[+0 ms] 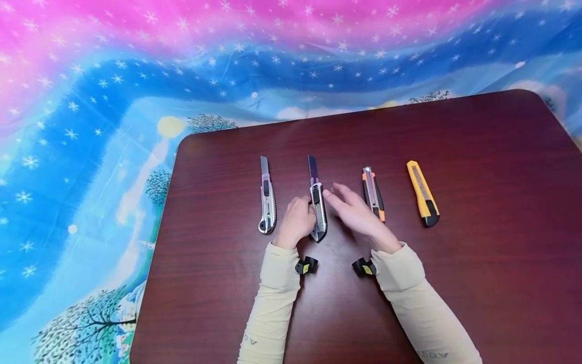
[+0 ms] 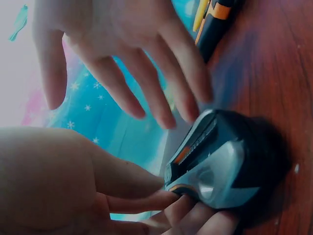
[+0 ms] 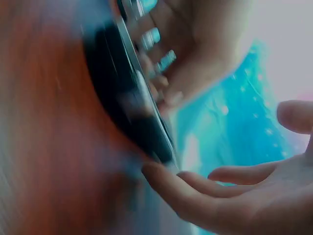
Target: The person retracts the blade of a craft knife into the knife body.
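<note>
A black-and-silver utility knife (image 1: 320,215) lies on the table with its dark blade extended toward the far edge. My left hand (image 1: 297,218) grips its handle from the left side. In the left wrist view, the thumb and curled fingers (image 2: 178,215) meet at the edge of the knife (image 2: 210,166). My right hand (image 1: 354,210) is to the right of the same knife, fingers spread and loosely bent. In the blurred right wrist view, the right fingertips (image 3: 156,176) come right up to one end of the knife (image 3: 132,93).
A silver utility knife (image 1: 267,202) with its blade out lies at the left. To the right are an orange-and-black utility knife (image 1: 373,192), partly behind the right hand, and a yellow utility knife (image 1: 422,189). The dark red table (image 1: 500,253) has a patterned cloth (image 1: 113,91) beyond it.
</note>
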Demonstrator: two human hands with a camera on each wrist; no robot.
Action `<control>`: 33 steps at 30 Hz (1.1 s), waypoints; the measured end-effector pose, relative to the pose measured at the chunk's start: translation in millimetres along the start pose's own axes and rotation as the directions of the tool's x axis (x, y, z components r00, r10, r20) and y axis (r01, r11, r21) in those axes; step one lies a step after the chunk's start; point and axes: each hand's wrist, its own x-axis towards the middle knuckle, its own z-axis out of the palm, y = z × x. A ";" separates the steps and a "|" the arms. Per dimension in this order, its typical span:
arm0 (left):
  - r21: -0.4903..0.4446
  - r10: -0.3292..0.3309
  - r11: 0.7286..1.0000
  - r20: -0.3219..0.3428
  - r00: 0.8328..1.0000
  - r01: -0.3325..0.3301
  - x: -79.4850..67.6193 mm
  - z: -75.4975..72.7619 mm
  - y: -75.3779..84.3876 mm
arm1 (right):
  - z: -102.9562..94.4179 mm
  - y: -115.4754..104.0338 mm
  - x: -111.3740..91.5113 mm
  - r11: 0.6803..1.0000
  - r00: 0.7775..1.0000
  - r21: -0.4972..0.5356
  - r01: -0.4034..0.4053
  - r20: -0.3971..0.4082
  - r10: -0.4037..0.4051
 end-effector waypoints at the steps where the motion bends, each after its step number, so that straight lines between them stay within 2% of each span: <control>1: -0.008 0.009 1.000 0.002 1.000 -0.009 0.4 0.1 -0.3 | 4.0 0.7 1.0 0.997 1.000 0.068 -0.021 0.019 0.020; 5: -0.035 0.028 0.999 0.023 0.999 -0.028 1.7 1.3 0.0 | 13.9 3.7 4.6 0.955 0.997 0.290 -0.060 0.065 0.043; 10: -0.099 0.001 0.995 0.064 0.998 0.006 2.6 1.6 1.1 | 14.5 9.3 7.0 0.917 0.998 0.393 -0.069 0.032 0.062; 12: -0.160 -0.012 0.987 0.090 0.996 0.027 3.2 2.0 0.3 | 13.3 10.7 6.7 0.904 0.997 0.421 -0.074 0.016 0.074; 14: -0.256 -0.022 0.965 0.134 0.991 0.055 3.7 2.3 -0.9 | 12.2 10.6 6.0 0.887 0.997 0.456 -0.072 0.000 0.081; 15: -0.329 -0.021 0.941 0.165 0.986 0.075 4.1 2.6 -1.5 | 11.5 10.1 5.5 0.878 0.997 0.473 -0.066 -0.010 0.080; 17: -0.469 -0.013 0.875 0.229 0.973 0.122 4.9 2.8 -2.6 | 9.9 8.1 4.4 0.863 0.996 0.503 -0.053 -0.035 0.081; 19: -0.596 0.008 0.784 0.291 0.957 0.174 4.9 1.9 -3.4 | 8.0 5.4 3.1 0.850 0.995 0.526 -0.031 -0.063 0.075; 21: -0.702 0.055 0.679 0.343 0.938 0.217 4.9 0.5 -4.4 | 5.1 2.0 1.3 0.839 0.994 0.544 -0.007 -0.091 0.067; 24: -0.795 0.151 0.554 0.385 0.910 0.245 3.7 -2.9 -6.0 | 0.6 -3.2 -1.1 0.824 0.991 0.566 0.025 -0.125 0.055; 27: -0.841 0.247 0.489 0.389 0.887 0.232 3.2 -7.1 -7.1 | -3.4 -6.7 -1.8 0.808 0.987 0.586 0.056 -0.153 0.042; 31: -0.868 0.321 0.461 0.356 0.878 0.183 3.2 -11.7 -6.6 | -6.4 -7.5 -0.3 0.792 0.981 0.602 0.102 -0.195 0.021; 33: -0.886 0.344 0.427 0.342 0.875 0.178 3.5 -12.4 -5.8 | -6.8 -7.3 0.7 0.788 0.977 0.604 0.119 -0.211 0.014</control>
